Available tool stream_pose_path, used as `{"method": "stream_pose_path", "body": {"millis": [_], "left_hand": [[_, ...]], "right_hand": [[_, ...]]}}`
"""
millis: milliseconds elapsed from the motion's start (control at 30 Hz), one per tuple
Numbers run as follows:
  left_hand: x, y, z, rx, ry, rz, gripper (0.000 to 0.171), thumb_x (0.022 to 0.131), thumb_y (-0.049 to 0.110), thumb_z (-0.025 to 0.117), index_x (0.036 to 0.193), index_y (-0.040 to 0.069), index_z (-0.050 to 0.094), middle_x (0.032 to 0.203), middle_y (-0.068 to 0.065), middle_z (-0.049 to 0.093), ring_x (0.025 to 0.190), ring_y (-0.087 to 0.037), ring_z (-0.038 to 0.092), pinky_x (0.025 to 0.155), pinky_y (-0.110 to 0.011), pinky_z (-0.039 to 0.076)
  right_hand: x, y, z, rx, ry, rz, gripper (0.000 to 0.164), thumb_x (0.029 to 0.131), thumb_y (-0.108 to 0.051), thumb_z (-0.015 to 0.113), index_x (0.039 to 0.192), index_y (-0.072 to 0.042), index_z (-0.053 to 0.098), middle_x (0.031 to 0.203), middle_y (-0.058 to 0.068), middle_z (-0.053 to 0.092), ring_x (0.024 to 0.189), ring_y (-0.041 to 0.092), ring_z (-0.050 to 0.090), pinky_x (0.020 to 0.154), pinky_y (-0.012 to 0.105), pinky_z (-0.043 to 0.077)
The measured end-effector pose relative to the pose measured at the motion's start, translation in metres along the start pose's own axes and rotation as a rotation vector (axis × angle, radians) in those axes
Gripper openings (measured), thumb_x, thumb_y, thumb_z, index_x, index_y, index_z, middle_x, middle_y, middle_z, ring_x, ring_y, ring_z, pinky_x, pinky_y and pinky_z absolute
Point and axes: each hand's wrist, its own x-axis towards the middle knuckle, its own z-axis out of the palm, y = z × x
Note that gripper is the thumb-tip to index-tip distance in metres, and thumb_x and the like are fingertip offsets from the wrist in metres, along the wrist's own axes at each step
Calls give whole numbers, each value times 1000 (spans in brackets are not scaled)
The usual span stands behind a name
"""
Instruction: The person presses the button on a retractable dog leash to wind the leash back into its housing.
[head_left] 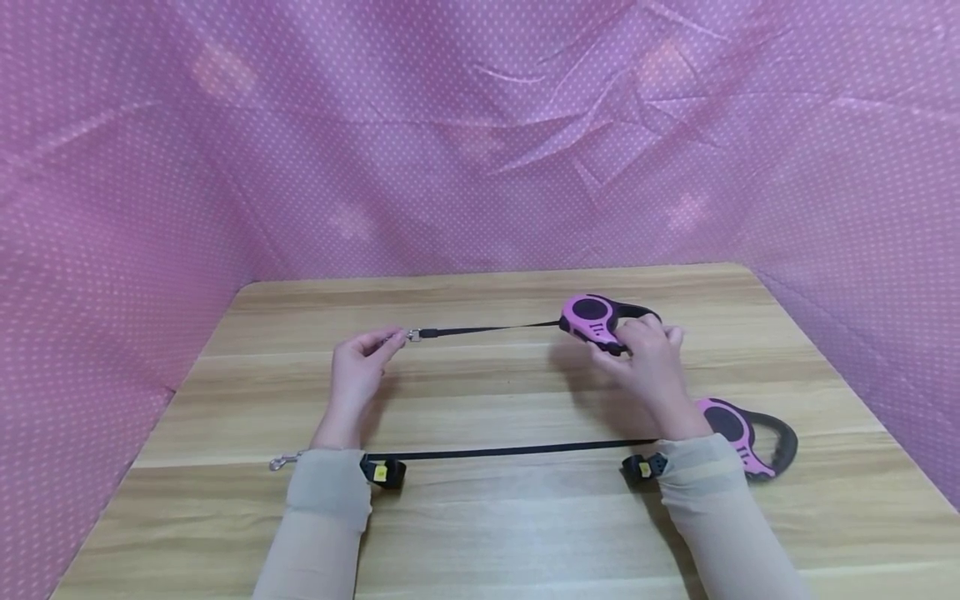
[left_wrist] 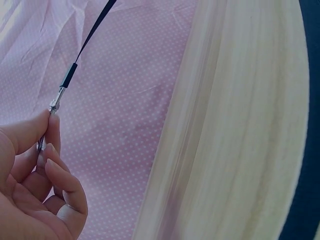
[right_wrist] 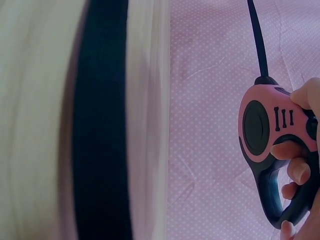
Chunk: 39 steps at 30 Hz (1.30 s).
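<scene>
Pink leash reel (right_wrist: 277, 120) gripped by right hand (head_left: 649, 357) over bench (head_left: 510, 525), toward far edge; strap (head_left: 487, 329) stretched straight, metal clip (left_wrist: 54, 105) pinched by left hand (head_left: 357, 368); second pink reel (head_left: 724, 423) laid toward right edge

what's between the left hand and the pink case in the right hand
The head view shows a metal clip, pinched by the left hand, then a black strap running to the pink case in the right hand.

a wood-grain table (head_left: 510, 533) bears a pink and black leash (head_left: 722, 423); its black strap (head_left: 510, 452) runs leftward to a metal clip (head_left: 281, 462).
</scene>
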Motion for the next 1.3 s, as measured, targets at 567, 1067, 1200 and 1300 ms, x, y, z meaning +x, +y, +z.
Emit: {"method": "stream_pose_path", "body": {"millis": [567,1067,1200,1300], "left_hand": [[0,0,5,34,-3,36,38,93,41,68,122,16,69,126,-5,67,100,-15,58,81,-32,52],[-1,2,5,64,-26,33,41,94,43,66,125,17,67,128,-5,66,102,-14,57,85,-34,52],[-1,2,6,60,-27,40,40,94,41,66,124,16,67,126,-6,66,101,-14,58,83,-33,52],[-1,3,7,59,-26,49,39,94,40,66,124,15,68,124,-7,67,99,-13,58,80,-30,52]], "right_hand": [[1,-6,6,17,30,-43,35,76,-35,75,65,-9,54,77,11,66,84,28,49,79,52,27],[4,-11,7,17,26,-51,38,76,-34,79,65,-9,54,74,10,63,82,27,48,79,50,28],[4,-13,7,23,16,-43,37,76,-32,81,66,-9,54,75,9,64,83,26,49,81,50,28],[5,-14,6,25,8,-43,36,76,-32,81,66,-9,55,75,9,64,83,26,49,81,50,28]]}}
